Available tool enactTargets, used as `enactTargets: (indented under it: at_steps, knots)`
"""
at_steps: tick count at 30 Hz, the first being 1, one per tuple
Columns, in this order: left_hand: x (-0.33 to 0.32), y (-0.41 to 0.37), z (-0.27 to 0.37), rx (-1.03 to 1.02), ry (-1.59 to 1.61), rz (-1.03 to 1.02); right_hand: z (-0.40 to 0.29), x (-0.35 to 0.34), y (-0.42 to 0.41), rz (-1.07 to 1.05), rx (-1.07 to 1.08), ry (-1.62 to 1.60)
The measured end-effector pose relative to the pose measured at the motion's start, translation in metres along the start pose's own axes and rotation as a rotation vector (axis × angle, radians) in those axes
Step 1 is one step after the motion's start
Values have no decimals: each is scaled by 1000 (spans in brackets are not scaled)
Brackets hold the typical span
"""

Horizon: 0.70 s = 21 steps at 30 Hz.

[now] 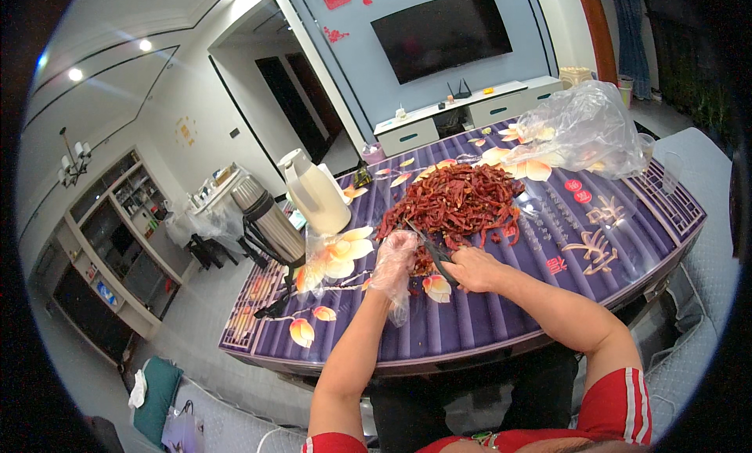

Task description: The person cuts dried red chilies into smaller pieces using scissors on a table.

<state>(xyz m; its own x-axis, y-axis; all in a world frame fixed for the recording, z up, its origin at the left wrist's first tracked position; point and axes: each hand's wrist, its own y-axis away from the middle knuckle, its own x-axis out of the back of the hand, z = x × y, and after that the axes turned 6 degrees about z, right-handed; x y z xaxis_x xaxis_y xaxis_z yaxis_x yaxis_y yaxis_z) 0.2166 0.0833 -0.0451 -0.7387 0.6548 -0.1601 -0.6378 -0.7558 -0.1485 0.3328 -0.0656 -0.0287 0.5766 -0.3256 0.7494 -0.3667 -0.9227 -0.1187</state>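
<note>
A large pile of dried red chili peppers [464, 194] lies on the purple, flower-printed tablecloth [470, 323] before me. My right hand [474, 269] grips the dark handles of a pair of scissors [436, 253], whose blades reach toward the near edge of the pile. Close by the blades is my left hand [396, 254], in a clear plastic glove, with its fingers curled. Whatever those fingers may hold is hidden. Small chili pieces [422, 264] lie between my hands on the cloth.
A cream jug [314, 194] and a steel vacuum flask [270, 224] stand at the table's left. A big clear plastic bag [587, 130] covers the far right corner, beside plastic cups [671, 171]. Behind the table are a low white cabinet [411, 134] and a wall television [443, 35].
</note>
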Motion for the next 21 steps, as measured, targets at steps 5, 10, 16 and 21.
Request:
enactTargets:
  at_steps: [5, 10, 16, 21]
  knots:
    - [3, -2, -5, 26, -85, 28, 1, 0, 1, -30, 23, -3]
    - [-3, 0, 0, 59, -74, 71, -2, 4, 4, -51, 39, 27]
    - [8, -8, 0, -63, 123, 138, 3, 4, 0, -50, 125, -108]
    - [12, -4, 16, 48, 356, 16, -1, 5, 0, -120, -107, -454]
